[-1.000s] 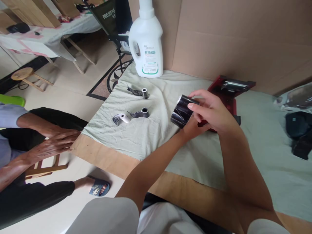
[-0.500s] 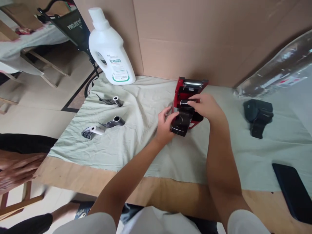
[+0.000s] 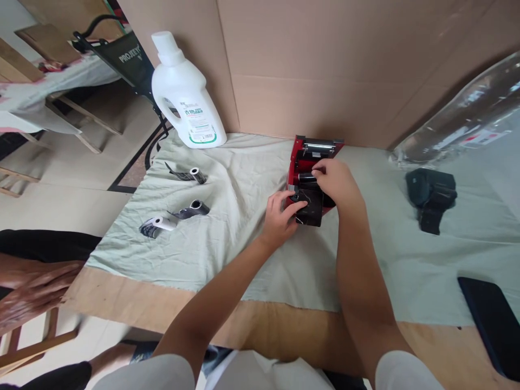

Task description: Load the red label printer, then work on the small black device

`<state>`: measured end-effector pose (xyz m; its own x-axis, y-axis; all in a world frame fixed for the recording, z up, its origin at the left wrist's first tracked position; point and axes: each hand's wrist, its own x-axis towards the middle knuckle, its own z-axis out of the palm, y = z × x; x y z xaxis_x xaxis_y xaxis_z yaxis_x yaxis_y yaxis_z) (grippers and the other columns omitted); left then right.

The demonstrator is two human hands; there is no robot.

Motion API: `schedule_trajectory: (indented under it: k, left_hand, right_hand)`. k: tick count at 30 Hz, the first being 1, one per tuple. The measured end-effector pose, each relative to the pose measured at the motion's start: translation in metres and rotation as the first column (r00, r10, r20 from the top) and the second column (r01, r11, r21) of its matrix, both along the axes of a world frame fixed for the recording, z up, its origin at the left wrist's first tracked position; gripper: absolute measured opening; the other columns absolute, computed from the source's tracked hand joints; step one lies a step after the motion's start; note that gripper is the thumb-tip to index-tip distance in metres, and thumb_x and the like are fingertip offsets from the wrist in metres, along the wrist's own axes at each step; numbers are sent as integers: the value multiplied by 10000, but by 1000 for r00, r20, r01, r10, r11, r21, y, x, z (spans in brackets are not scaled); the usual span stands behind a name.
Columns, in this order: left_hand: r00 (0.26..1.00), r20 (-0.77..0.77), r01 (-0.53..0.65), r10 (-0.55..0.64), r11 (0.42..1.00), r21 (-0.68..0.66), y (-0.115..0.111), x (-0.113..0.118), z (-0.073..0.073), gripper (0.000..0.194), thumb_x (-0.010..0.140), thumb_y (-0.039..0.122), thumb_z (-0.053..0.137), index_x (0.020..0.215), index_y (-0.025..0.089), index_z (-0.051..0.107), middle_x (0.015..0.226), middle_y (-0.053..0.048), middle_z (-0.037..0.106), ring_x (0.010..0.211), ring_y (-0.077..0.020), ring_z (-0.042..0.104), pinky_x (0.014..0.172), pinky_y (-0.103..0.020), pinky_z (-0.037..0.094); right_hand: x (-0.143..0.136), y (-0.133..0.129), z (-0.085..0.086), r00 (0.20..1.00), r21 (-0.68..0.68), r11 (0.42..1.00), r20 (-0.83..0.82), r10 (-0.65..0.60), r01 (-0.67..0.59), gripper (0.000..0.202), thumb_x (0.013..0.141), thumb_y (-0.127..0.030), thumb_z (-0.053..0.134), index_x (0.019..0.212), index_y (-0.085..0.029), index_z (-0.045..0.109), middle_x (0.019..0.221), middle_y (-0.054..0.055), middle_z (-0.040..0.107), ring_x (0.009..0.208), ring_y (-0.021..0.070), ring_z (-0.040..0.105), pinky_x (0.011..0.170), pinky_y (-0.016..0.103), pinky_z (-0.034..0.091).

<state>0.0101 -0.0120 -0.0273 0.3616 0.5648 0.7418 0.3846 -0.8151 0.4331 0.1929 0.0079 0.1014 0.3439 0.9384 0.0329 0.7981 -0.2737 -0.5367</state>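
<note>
Hands at a red printer (image 3: 303, 157), which stands open near the back edge of the cloth-covered table (image 3: 244, 254), its lid end toward the cardboard wall.

Black ribbon roll (image 3: 309, 206): lies at the printer's near end, its long axis running across the table, left to right. A thinner black spool (image 3: 307, 177) lies parallel, farther inside the bay.

Left hand (image 3: 280, 216): fingers curled against the roll's left end, thumb laid over its top; a grip on the roll. The roll lies just to the right of these fingers, touching them.

Right hand (image 3: 335, 181): reaches over the bay from the right, fingertips pinched together on the thinner spool; the palm covers the roll's right end. Both hands are at the work; the left is the nearer to the roll.

Elsewhere on the cloth: three spent cores with ribbon tails (image 3: 190, 208) toward the left edge, a white detergent bottle (image 3: 187, 97) at the back left corner, a black pouch (image 3: 431, 196) toward the right. Another person's hands (image 3: 34, 290) rest off the left edge.
</note>
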Motion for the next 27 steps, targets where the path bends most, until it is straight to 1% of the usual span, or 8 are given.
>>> schedule_trajectory:
  k: [3, 7, 10, 16, 18, 21, 24, 27]
  left_hand:
    - [1000, -15, -12, 12, 1000, -18, 0, 0, 0, 384, 941, 142, 580, 1270, 267, 734, 1370, -129, 609, 1271, -275, 570, 1099, -485, 483]
    - [1000, 3, 12, -12, 1000, -9, -1, 1, 1, 396, 945, 121, 573, 1286, 251, 726, 1379, -137, 601, 1295, -276, 553, 1119, -481, 464]
    - [1000, -9, 0, 0, 1000, 18, -2, 1, 1, 429, 924, 101, 569, 1302, 242, 718, 1392, -143, 594, 1312, -284, 538, 1129, -483, 455]
    - [993, -73, -87, 97, 988, 126, -5, 1, 2, 453, 856, 77, 562, 1205, 273, 774, 1324, -114, 651, 1298, -282, 549, 1120, -478, 475]
    - [991, -61, -107, 118, 981, 160, -7, 3, 4, 435, 858, 68, 551, 1143, 284, 797, 1279, -100, 675, 1270, -271, 565, 1104, -468, 485]
    - [992, -52, -110, 117, 986, 127, -11, 5, 9, 420, 894, 66, 548, 1123, 295, 815, 1235, -95, 690, 1228, -263, 581, 1080, -454, 489]
    - [991, -64, -114, 119, 990, 81, -14, 6, 15, 399, 926, 80, 561, 1148, 292, 816, 1151, -95, 691, 1141, -250, 607, 1019, -424, 497]
    - [996, -46, -75, 79, 993, 88, -15, 5, 20, 385, 938, 76, 547, 1155, 262, 805, 1050, -83, 678, 1019, -213, 633, 913, -361, 523]
  right_hand:
    - [-2, 1, 0, 996, -73, 996, 68, 63, -58, 351, 989, -131, 535, 1219, -159, 798, 1286, 163, 786, 1199, 336, 714, 1032, 460, 535]
    - [-4, 4, -3, 970, -163, 967, 113, 214, -194, 404, 948, -108, 589, 1294, -191, 781, 1299, 145, 787, 1192, 320, 715, 1030, 443, 535]
    - [-3, 3, -4, 974, -156, 971, 108, 201, -183, 436, 933, -92, 590, 1310, -211, 773, 1237, 128, 803, 1142, 294, 723, 1003, 420, 543]
    - [14, -12, 14, 939, -124, 943, -198, 281, -308, 361, 980, -181, 585, 1274, -243, 786, 1273, 72, 804, 1101, 250, 736, 978, 368, 562]
    - [25, -18, 21, 942, -91, 956, -219, 252, -277, 312, 972, -232, 608, 1210, -260, 807, 1206, 54, 818, 1050, 252, 738, 955, 381, 571]
    - [41, -22, 25, 964, 7, 985, -201, 173, -175, 229, 945, -274, 629, 1063, -248, 824, 1097, 55, 822, 997, 257, 727, 950, 415, 569]
    - [51, -19, 18, 978, 134, 990, -199, 62, -35, 202, 924, -277, 625, 974, -215, 810, 1039, 79, 813, 965, 259, 715, 951, 437, 564]
    - [53, -10, 3, 979, 246, 959, -182, -96, 140, 230, 920, -271, 610, 1037, -194, 794, 1114, 114, 804, 956, 261, 709, 945, 443, 568]
